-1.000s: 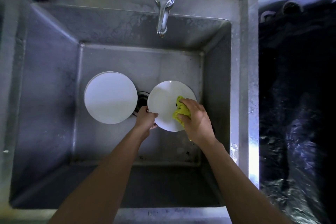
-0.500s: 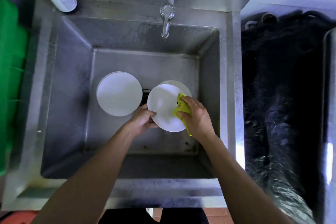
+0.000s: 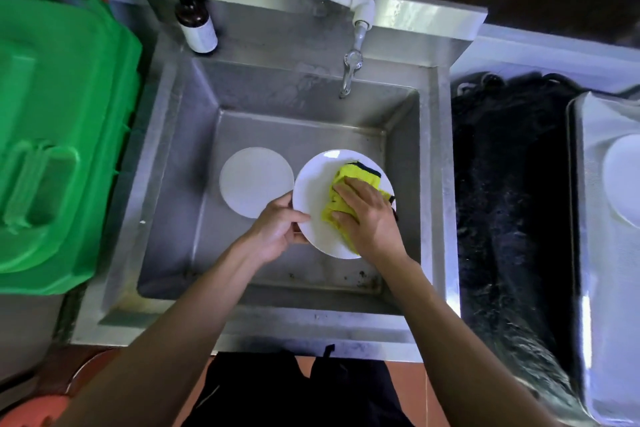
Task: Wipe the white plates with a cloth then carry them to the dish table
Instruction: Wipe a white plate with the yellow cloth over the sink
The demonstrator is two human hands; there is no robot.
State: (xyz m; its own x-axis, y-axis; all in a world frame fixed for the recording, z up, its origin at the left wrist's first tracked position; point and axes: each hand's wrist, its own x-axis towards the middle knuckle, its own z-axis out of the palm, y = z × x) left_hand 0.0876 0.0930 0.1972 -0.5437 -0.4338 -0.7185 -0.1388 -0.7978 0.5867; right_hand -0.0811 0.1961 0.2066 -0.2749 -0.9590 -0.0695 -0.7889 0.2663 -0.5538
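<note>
Stainless-steel sink point(image 3: 166, 156) is filling the centre of the view, its tap point(image 3: 350, 74) hanging over the basin; above the basin, a white plate point(image 3: 313, 191) is being held tilted; the left hand point(image 3: 277, 229) is gripping its left rim, thumb on top; the right hand point(image 3: 367, 215) is pressing a yellow cloth point(image 3: 353, 175) against the plate's face, fingers curled over the fabric; a second white plate point(image 3: 256, 180) is lying on the sink floor just beside the first; a brown bottle point(image 3: 195, 22) is standing on the back ledge; a green bin lid point(image 3: 59, 121) is sitting to the left; another plate point(image 3: 623, 180) is resting on a steel table point(image 3: 595, 288) at far right.
</note>
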